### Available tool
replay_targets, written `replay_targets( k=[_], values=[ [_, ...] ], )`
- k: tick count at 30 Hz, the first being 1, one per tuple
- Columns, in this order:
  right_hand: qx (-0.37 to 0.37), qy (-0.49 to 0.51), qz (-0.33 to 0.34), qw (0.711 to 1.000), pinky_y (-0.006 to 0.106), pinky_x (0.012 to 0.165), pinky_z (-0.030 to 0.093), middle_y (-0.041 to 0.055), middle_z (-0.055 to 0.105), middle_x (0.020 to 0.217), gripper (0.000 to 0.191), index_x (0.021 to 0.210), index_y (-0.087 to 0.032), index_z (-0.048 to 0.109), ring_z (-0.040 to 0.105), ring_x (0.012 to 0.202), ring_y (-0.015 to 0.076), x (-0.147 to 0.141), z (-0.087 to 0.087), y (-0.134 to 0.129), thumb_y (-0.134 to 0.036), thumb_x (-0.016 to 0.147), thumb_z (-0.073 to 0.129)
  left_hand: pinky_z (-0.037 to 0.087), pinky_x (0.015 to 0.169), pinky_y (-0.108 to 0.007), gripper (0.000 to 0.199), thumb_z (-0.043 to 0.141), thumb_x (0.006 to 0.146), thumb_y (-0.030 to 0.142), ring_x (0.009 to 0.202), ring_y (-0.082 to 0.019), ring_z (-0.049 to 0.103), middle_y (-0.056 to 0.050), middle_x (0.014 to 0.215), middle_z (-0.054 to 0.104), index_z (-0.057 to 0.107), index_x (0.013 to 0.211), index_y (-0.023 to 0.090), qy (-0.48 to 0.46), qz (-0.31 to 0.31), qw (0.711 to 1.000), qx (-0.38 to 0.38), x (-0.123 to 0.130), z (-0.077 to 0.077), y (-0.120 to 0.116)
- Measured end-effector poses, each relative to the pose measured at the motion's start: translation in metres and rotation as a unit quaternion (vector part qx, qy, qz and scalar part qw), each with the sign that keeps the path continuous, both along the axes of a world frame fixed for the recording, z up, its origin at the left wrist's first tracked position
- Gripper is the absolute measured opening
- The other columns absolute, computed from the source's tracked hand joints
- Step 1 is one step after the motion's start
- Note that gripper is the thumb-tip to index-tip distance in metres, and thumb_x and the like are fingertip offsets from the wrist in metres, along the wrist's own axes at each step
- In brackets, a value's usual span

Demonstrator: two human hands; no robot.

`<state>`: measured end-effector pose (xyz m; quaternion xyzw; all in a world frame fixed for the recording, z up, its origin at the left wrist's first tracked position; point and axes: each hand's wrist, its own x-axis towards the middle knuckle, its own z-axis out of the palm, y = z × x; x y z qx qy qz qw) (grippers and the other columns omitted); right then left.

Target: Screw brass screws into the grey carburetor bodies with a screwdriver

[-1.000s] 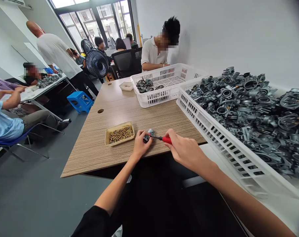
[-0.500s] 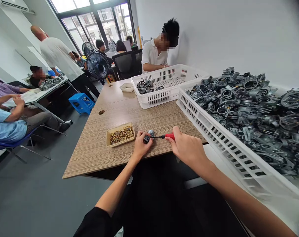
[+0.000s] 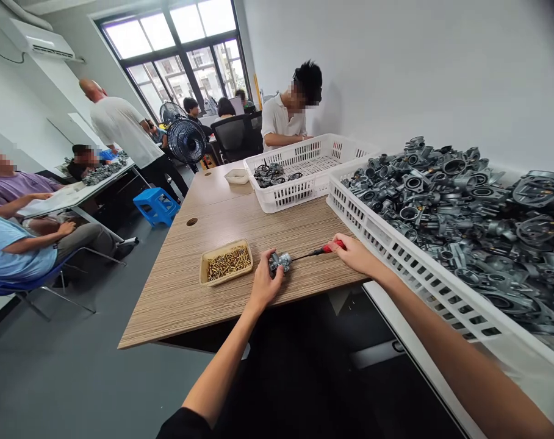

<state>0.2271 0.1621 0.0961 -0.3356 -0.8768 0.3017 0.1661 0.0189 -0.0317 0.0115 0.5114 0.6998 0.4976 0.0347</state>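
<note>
My left hand (image 3: 266, 281) is closed around a small grey metal carburetor (image 3: 280, 262) above the wooden table (image 3: 167, 292). In my right hand (image 3: 352, 253) is the red handle of a screwdriver (image 3: 325, 249). Its dark shaft points left towards the carburetor; whether the tip touches it I cannot tell. Left of my left hand stands a cream tray (image 3: 204, 281) holding many small brass-coloured parts (image 3: 231, 262).
A white crate (image 3: 396, 283) heaped with carburetors (image 3: 442, 201) stands on the right. Behind it another white crate (image 3: 286, 198) holds a few dark parts, beside a small cream tray (image 3: 237, 177). A co-worker (image 3: 284, 119) sits beyond. A blue stool (image 3: 155, 206) stands left.
My right hand has shifted right and its grip on the screwdriver handle has changed. The carburetor is turned and shows more in my left hand. The camera view has tilted up slightly.
</note>
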Motion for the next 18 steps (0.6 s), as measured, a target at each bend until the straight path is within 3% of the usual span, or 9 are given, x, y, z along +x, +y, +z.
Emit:
replay_targets(
  k=[4,7,10,18],
  values=[
    [-0.086,0.026,0.051,0.995,0.025,0.058,0.037,-0.0026,0.050,0.069,0.039,0.083,-0.020,0.051,0.048,0.063,0.0138,-0.001,-0.018,0.007,-0.055,0.097,0.042,0.043,0.113,-0.046,0.047,0.056,0.097,0.031,0.129,-0.025,0.057,-0.014,0.137,0.059,0.045,0.143,0.023,0.024,0.035,0.999,0.019,-0.001,-0.003,-0.001],
    [-0.178,0.018,0.079,0.981,0.023,0.047,0.034,-0.0048,0.044,0.070,0.045,0.088,-0.020,0.051,0.042,0.056,0.0110,-0.002,-0.031,0.009,-0.064,0.095,0.043,0.041,0.115,-0.047,0.047,0.057,0.097,0.032,0.132,-0.026,0.055,-0.014,0.139,0.058,0.048,0.142,0.021,0.011,0.064,0.997,0.033,-0.004,-0.006,0.000],
    [-0.220,0.018,0.089,0.971,0.021,0.045,0.036,-0.0045,0.042,0.072,0.049,0.088,-0.020,0.051,0.042,0.056,0.0100,-0.003,-0.041,0.011,-0.070,0.091,0.047,0.038,0.118,-0.046,0.047,0.055,0.097,0.027,0.137,-0.026,0.052,-0.014,0.144,0.057,0.049,0.143,0.019,-0.013,0.063,0.997,0.030,-0.006,-0.007,0.001],
    [-0.299,0.049,0.099,0.948,0.021,0.043,0.039,-0.0090,0.033,0.061,0.055,0.085,-0.022,0.047,0.035,0.049,0.0080,0.001,-0.040,0.018,-0.076,0.082,0.058,0.034,0.123,-0.046,0.055,0.049,0.095,0.021,0.143,-0.025,0.046,-0.014,0.152,0.051,0.045,0.150,0.017,-0.021,0.004,1.000,0.019,-0.010,-0.011,0.001]
  ],
)
